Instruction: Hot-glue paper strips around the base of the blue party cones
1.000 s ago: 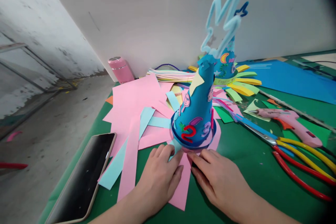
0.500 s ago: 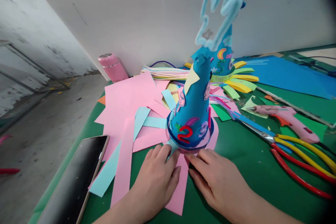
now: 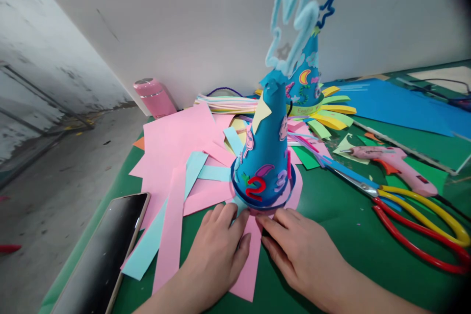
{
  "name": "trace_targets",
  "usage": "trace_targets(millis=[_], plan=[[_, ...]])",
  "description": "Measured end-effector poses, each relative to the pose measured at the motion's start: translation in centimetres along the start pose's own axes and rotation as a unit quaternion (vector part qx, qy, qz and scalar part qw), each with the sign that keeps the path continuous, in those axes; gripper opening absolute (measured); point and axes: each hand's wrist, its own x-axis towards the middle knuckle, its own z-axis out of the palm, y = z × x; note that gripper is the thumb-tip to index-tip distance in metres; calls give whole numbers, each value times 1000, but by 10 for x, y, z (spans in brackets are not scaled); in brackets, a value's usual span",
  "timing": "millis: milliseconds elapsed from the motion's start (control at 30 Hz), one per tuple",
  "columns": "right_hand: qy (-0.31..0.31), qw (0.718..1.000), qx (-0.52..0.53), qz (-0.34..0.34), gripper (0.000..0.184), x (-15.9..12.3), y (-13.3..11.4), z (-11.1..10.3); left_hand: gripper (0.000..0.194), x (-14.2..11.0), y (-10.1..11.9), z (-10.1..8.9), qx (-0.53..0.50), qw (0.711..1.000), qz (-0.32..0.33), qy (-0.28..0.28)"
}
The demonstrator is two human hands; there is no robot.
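Observation:
A blue paper cone hat (image 3: 265, 142) stands upright in front of me, with stickers, a red number 2 and a light-blue fuzzy wire shape on top. Around its foot runs a blue paper rim with pink and light-blue strips spreading out beneath. At the near side of that rim, my left hand (image 3: 219, 245) presses with curled fingers on a pink paper strip (image 3: 246, 277). My right hand (image 3: 300, 248) holds the same strip from the other side, its fingertips close to the left ones. What lies beneath the fingertips is hidden.
A phone (image 3: 105, 250) lies at the left edge among pink sheets (image 3: 172, 137). Red and yellow scissors (image 3: 368, 189) and a pink glue gun (image 3: 390, 158) lie at right. Behind stand a second cone hat (image 3: 309, 76) and a pink flask (image 3: 154, 98).
The view has shifted slightly, so the hats and tools appear a little further left. Both hands stay at the hat's near rim, with little visible change in their grip.

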Motion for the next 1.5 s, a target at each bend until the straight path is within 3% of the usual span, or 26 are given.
trace_targets(millis=[333,1500], plan=[[15,1000,4,-4,33,0,0,-1,32,0,-2,-1,21,1000,20,7],[12,1000,-26,3,32,2,-2,-2,30,2,2,-5,29,1000,-3,-5]])
